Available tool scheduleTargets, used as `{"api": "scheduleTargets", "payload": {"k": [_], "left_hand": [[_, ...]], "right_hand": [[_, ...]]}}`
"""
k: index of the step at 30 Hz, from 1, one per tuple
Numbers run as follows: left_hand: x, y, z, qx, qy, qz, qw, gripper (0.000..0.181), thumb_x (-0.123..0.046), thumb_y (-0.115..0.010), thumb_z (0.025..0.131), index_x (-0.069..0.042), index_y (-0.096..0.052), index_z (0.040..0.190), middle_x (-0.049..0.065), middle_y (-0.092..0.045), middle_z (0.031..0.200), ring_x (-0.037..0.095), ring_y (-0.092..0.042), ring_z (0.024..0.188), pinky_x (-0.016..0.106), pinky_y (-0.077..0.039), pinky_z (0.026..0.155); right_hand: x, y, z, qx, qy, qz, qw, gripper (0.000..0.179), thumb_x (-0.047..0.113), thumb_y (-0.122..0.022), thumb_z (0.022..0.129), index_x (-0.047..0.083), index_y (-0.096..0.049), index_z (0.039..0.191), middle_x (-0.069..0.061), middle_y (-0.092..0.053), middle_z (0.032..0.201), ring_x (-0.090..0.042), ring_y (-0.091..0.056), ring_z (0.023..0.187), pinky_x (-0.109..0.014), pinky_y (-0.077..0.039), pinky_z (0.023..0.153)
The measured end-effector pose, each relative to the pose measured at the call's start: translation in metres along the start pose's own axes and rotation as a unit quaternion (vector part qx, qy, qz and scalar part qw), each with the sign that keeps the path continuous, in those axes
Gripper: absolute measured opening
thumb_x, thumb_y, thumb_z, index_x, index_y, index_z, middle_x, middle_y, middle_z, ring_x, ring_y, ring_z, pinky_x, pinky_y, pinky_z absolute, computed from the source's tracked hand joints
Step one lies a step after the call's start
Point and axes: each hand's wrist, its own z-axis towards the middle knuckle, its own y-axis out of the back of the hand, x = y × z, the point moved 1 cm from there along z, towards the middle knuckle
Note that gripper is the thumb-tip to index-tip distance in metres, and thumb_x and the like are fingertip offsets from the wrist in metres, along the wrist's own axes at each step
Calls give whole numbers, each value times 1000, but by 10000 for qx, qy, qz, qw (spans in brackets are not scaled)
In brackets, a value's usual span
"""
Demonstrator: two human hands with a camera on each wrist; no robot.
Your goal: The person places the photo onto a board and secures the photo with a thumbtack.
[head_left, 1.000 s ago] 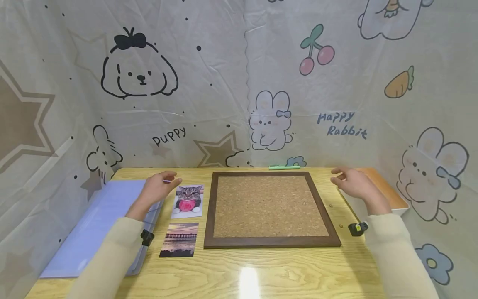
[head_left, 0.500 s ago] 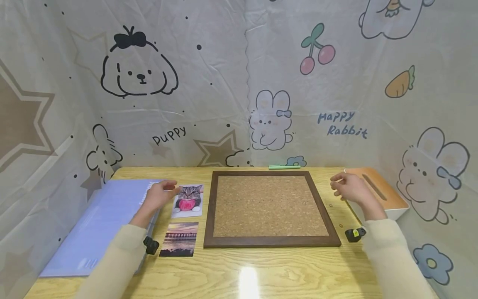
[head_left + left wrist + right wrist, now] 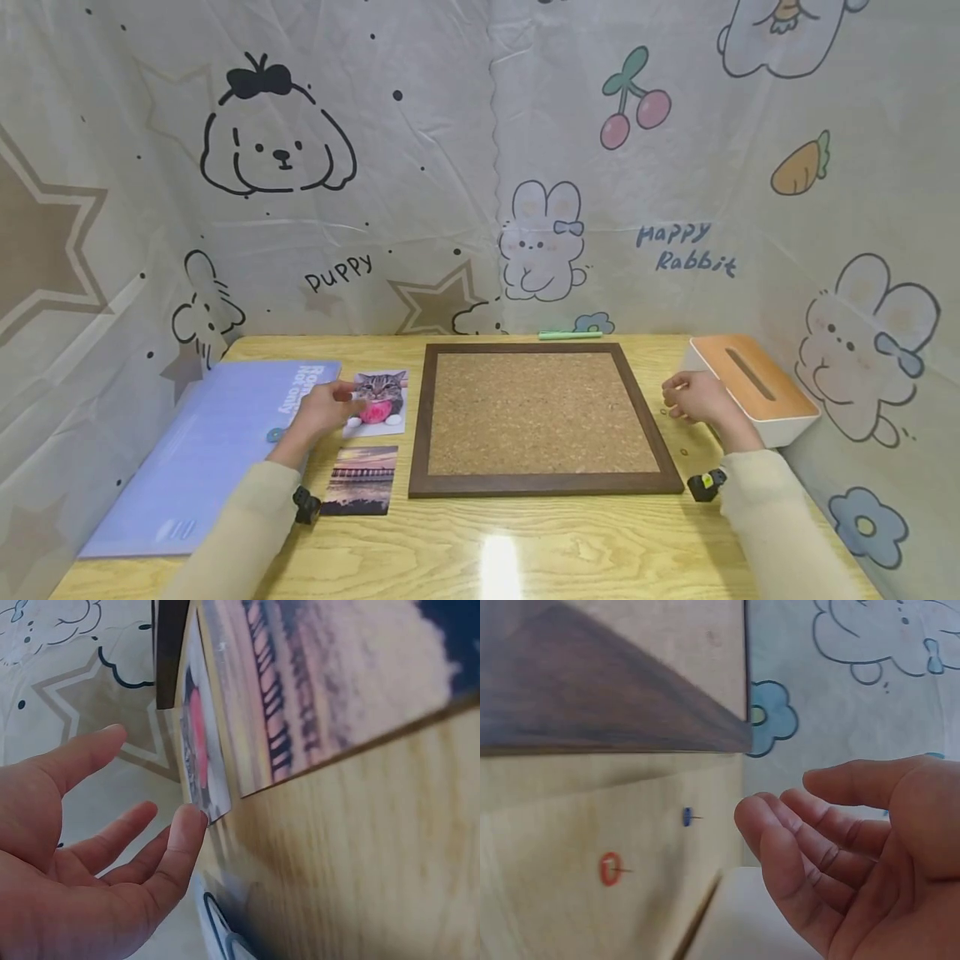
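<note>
My left hand [image 3: 322,410] hovers at the left edge of a cat photo [image 3: 384,417]. In the left wrist view its thumb and fingers are apart with nothing between them. Nearer me lies a sunset photo [image 3: 363,481]. A brown-framed cork board [image 3: 543,414] lies flat to the right of both. My right hand [image 3: 697,398] hangs loosely curled and holds nothing, just beyond the board's right side. Below it, the right wrist view shows a red thumbtack [image 3: 610,868] and a blue thumbtack [image 3: 688,817] on the table, points up.
A blue-lilac folder [image 3: 195,458] covers the left of the table. At the right back stands a white box with an orange lid [image 3: 757,379] and a slot. A green pen [image 3: 570,336] lies behind the board, by the printed curtain [image 3: 435,167].
Both hands have come lower and nearer me, the left toward the cat photo and the right toward the thumbtacks. More of the folder and the slotted lid now shows.
</note>
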Motion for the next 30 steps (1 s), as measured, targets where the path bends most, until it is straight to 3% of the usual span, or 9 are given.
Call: {"api": "scheduleTargets", "payload": {"k": [7,12,18,30], "left_hand": [[2,-3,0,60,61,-23,10000,59,-30,-68,94,1,-51,142,30,-52,140,49,-50,127,58,-46,104],[1,-2,-1,20,118,84,9999,59,-26,-70,92,2,-51,141,31,-51,140,49,-49,127,58,-45,105],[1,-1,0,51,286,175,9994,59,-19,-70,90,2,-50,142,31,-51,140,48,-51,126,56,-47,102],[0,-7,1,-9,12,446,9990,65,-13,-76,84,4,-50,141,32,-51,140,49,-49,128,57,-42,109]], "right_hand": [[-12,-10,3,78,-94,142,9998,32,8,-50,96,-15,-56,118,-20,-73,92,-12,-67,67,-28,-57,58],[-15,-13,4,80,-243,340,9991,28,8,-50,97,-14,-56,113,-12,-70,75,-12,-66,63,-27,-58,57],[-19,-14,4,57,-351,147,9993,27,6,-50,96,-15,-57,112,-8,-69,66,-12,-65,57,-27,-57,56],[-24,-19,11,214,-397,-163,9989,22,1,-51,92,-13,-65,101,-4,-65,64,-9,-60,54,-24,-53,53]]}}
